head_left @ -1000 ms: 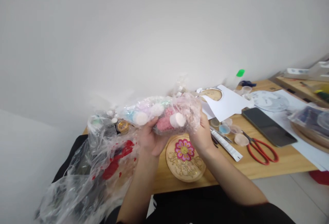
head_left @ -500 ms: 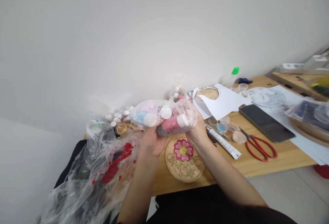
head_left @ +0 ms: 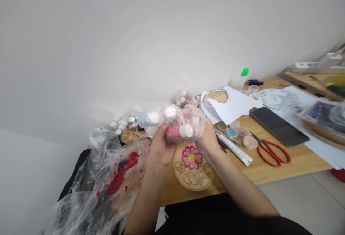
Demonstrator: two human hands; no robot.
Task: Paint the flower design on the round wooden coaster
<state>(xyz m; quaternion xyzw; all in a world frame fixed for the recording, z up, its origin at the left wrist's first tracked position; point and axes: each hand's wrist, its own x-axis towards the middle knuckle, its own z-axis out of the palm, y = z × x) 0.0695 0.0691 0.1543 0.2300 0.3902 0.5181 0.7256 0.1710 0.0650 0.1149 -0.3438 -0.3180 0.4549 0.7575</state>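
Observation:
Between my two hands is a clear plastic bag of small white-capped bottles [head_left: 175, 130], with pink, red and pale blue contents. My left hand [head_left: 161, 147] grips its lower left side, the thumb lying up over the front. My right hand [head_left: 208, 138] is closed round its right end, most fingers hidden behind the bag. Just below the hands, on the table, lies a round wooden disc [head_left: 194, 181] with a pink flower and gold scrollwork. Left of my left hand spreads a crumpled clear plastic bag [head_left: 107, 177] with red print.
Right on the wooden table [head_left: 272, 174] are red-handled scissors [head_left: 273, 152], a black phone [head_left: 280, 126], a white tube [head_left: 235, 149], small plastic cups [head_left: 232, 132] and cut white paper [head_left: 234, 105]. More white-capped bottles [head_left: 124, 122] stand against the wall at left.
The bag of bottles has turned slightly in my hands, its left end drawn in. My left thumb has come up onto the front of it. The view has shifted a little.

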